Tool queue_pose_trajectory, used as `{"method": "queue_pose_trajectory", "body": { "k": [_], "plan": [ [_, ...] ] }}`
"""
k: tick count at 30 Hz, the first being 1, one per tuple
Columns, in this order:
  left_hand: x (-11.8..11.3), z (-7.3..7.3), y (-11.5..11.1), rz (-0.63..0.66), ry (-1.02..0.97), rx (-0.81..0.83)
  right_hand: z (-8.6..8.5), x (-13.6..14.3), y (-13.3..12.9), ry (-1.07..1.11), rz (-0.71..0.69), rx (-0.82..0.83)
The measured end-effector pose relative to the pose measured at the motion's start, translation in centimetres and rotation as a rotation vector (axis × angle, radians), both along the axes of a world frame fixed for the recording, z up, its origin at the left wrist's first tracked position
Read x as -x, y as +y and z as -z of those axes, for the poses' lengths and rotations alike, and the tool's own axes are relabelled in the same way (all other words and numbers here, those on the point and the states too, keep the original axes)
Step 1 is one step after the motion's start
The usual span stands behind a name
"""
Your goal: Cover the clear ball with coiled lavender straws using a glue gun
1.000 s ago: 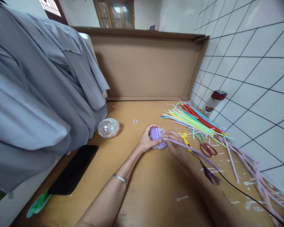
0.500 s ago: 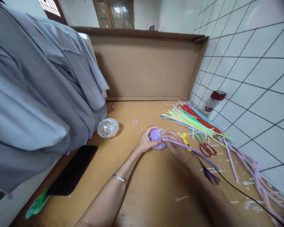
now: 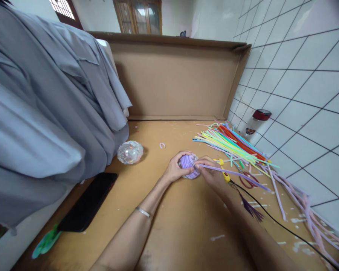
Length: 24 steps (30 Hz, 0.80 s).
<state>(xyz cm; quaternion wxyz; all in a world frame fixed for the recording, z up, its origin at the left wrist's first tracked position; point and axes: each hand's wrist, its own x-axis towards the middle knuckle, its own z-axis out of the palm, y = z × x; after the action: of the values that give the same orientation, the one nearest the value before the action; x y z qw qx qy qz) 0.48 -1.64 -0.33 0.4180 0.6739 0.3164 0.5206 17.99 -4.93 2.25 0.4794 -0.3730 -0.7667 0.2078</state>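
Observation:
A small clear bowl-like piece (image 3: 188, 162), partly covered with rows of purple pipe cleaner, is held in my left hand (image 3: 176, 168), fingers and thumb wrapped round its left side. My right hand (image 3: 209, 172) pinches a long purple pipe cleaner (image 3: 237, 173) close to the covered surface, at its right edge. The strip's free end trails out to the right over the scissors (image 3: 249, 180). Just behind my right hand lies a yellow glue gun (image 3: 226, 177), partly hidden, with a black cord. The fingertips of my right hand are small in view.
A clear faceted bowl or ball (image 3: 130, 152) sits to the left, near a small curled purple piece (image 3: 162, 145). A black phone (image 3: 87, 202) lies at the left edge. Bundled pipe cleaners (image 3: 231, 145), a red-lidded jar (image 3: 257, 122) and a purple tassel (image 3: 252, 210) are on the right. Cardboard (image 3: 175, 81) stands behind.
The free end of the purple pipe cleaner has swung upward and to the right, now crossing the scissors. My right hand has shifted slightly; both hands keep their holds.

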Motion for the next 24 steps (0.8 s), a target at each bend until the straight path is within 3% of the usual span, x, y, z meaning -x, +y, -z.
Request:
{"method": "queue_pose_trajectory", "body": {
  "k": [17, 24],
  "plan": [
    [0.27, 0.31, 0.01, 0.027, -0.005, 0.000, 0.24, 0.36, -0.30, 0.001, -0.041, -0.047],
    [-0.66, 0.82, 0.32, -0.044, -0.089, 0.034, 0.32, 0.27, -0.32, -0.054, -0.025, -0.052]
  ]
}}
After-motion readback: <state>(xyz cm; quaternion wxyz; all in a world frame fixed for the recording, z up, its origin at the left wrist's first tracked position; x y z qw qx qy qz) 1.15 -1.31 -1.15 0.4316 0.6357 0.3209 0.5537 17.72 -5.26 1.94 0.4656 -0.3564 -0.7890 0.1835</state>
